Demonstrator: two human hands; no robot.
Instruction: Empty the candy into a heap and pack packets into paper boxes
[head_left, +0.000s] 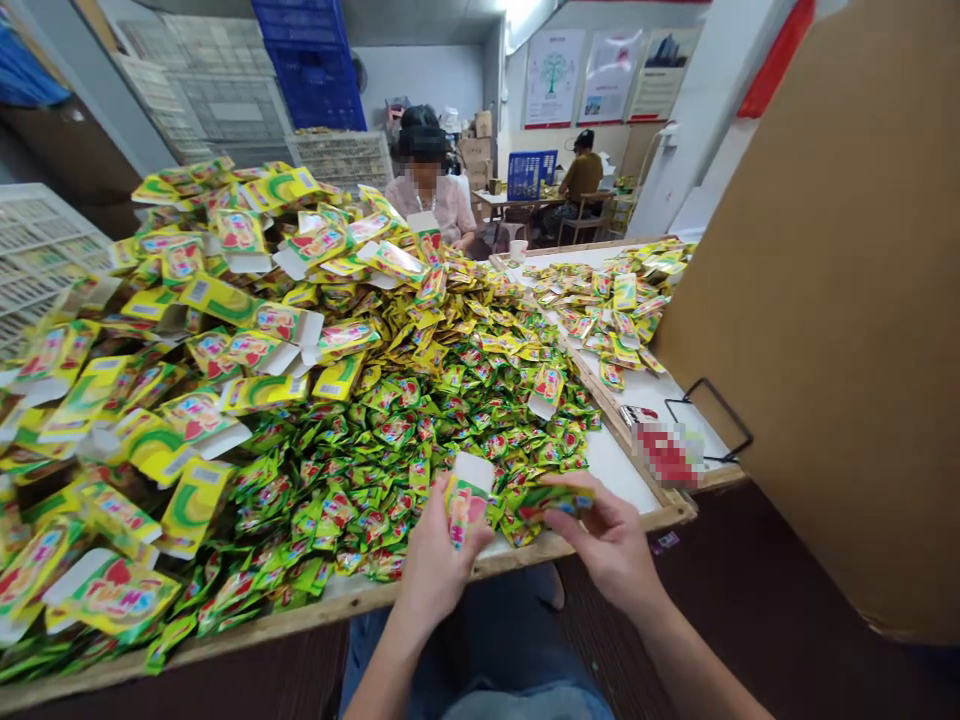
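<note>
My left hand (442,560) is closed around a small printed carton (466,500), its white end flap standing up and open. To its right, my right hand (611,535) pinches green candy sachets (551,500) between thumb and fingers; how many is hard to tell. Both hands are over the table's front edge. Just beyond them spreads a heap of green sachets (405,420), with yellow sachets (420,330) behind. A single carton (547,390) lies on the sachets. More cartons (232,300), many with open flaps, are piled high on the left.
A wooden rail (592,385) divides the tabletop, with more sachets (622,300) on the right. A bent black metal frame (712,420) and a large cardboard box (817,330) stand at right. A co-worker (431,200) sits across; another person (585,175) sits farther back. Crates (307,70) are stacked behind.
</note>
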